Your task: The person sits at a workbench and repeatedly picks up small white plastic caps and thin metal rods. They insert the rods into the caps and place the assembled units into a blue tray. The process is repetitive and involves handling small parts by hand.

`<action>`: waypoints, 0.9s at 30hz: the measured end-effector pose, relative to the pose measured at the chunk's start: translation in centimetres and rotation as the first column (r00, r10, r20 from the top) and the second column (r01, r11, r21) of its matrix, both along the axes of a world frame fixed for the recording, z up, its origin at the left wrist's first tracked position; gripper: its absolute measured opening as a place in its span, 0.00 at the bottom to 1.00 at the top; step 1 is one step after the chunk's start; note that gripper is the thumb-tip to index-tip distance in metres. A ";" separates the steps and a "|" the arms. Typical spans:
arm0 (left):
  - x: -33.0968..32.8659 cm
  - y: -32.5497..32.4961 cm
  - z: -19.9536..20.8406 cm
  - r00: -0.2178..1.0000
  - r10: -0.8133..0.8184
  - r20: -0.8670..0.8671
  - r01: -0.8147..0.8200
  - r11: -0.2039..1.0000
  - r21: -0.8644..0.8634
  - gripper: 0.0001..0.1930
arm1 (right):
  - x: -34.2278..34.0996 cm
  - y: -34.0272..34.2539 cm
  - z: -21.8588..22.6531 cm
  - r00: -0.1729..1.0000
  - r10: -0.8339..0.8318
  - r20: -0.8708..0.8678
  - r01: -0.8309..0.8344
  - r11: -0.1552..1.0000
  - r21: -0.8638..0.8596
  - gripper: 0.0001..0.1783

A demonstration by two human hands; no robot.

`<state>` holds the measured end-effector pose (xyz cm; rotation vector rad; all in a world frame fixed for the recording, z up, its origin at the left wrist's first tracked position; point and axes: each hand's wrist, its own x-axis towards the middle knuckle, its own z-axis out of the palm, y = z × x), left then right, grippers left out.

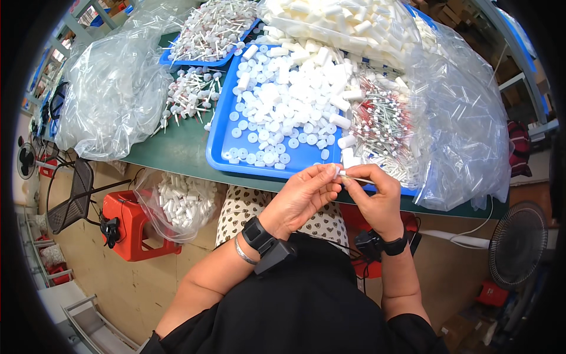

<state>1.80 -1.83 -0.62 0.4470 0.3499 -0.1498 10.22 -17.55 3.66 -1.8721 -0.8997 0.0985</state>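
My left hand (306, 197) and my right hand (379, 197) meet at the front edge of the blue tray (227, 141). Between the left thumb and forefinger is a small whitish plastic piece (341, 173), partly covered by the fingertips. The right fingers pinch a thin white stem (356, 179) that meets this piece; whether it passes through cannot be seen. Translucent round washers (284, 159) lie scattered in the tray beyond my left hand. Past my right hand lie thin pins with red and white ends (386, 118) and white foam cylinders (346, 141).
Finished-looking stems with round caps fill another blue tray (206, 29) and form a loose pile (191, 94). Clear plastic bags (112, 100) cover both table sides. Below stand a red stool (127, 227), a bag of white cylinders (186, 203) and a fan (519, 245).
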 end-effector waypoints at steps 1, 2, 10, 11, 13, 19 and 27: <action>0.0 0.0 -0.1 1.000 0.005 -0.006 -0.005 1.000 0.002 0.14 | 0.1 -0.1 0.1 0.997 -0.004 0.073 0.008 0.999 -0.046 0.07; 0.0 0.0 -0.1 1.000 0.007 -0.010 -0.007 1.000 0.020 0.14 | 0.1 -0.2 0.2 0.992 -0.013 0.127 0.025 0.996 -0.091 0.06; -0.2 -0.2 -0.7 0.999 -0.005 0.035 0.000 0.989 0.148 0.14 | -0.2 -0.5 0.5 0.855 -0.006 -0.519 -0.026 0.998 -0.054 0.06; -0.2 -0.2 -0.9 0.998 -0.026 0.056 0.019 0.993 0.119 0.14 | 0.2 -0.6 0.8 0.653 0.024 -0.757 -0.019 1.000 0.016 0.08; -0.2 -0.3 -1.1 0.993 -0.065 0.098 0.060 0.996 0.061 0.15 | 0.7 -1.0 0.3 0.572 0.066 -0.818 -0.046 0.998 0.049 0.09; 0.0 -0.4 -0.6 0.997 -0.077 0.019 0.075 0.991 0.112 0.15 | -1.1 -0.1 -0.2 0.999 -0.037 0.013 0.039 0.987 -0.158 0.05; 0.1 0.7 -0.7 0.999 0.047 0.023 -0.049 0.993 0.106 0.16 | 2.8 -1.0 0.4 0.990 -0.112 0.087 0.132 0.954 -0.269 0.09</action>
